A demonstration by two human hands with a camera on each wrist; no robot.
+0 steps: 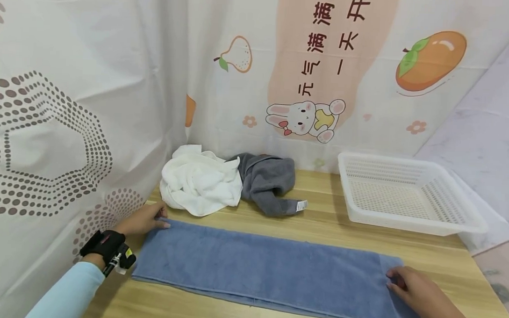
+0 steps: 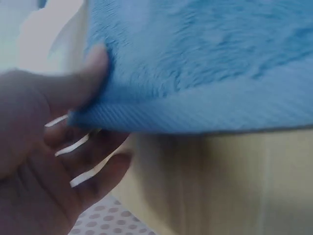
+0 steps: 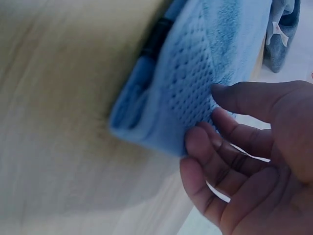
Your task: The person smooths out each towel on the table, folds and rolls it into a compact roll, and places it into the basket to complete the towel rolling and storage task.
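A long folded blue towel lies across the front of the wooden table, its layers showing along the near edge. At its far left corner my left hand pinches the cloth; in the left wrist view the thumb lies over the towel's ribbed border, with other fingers below it. My right hand is at the towel's right end. There its loosely bent fingers touch the woven border band, thumb and forefinger tips close together.
Behind the blue towel lie a crumpled white towel and a bunched grey towel with a white tag. A white plastic basket stands at the back right of the wooden table. Printed curtains hang behind and at the left.
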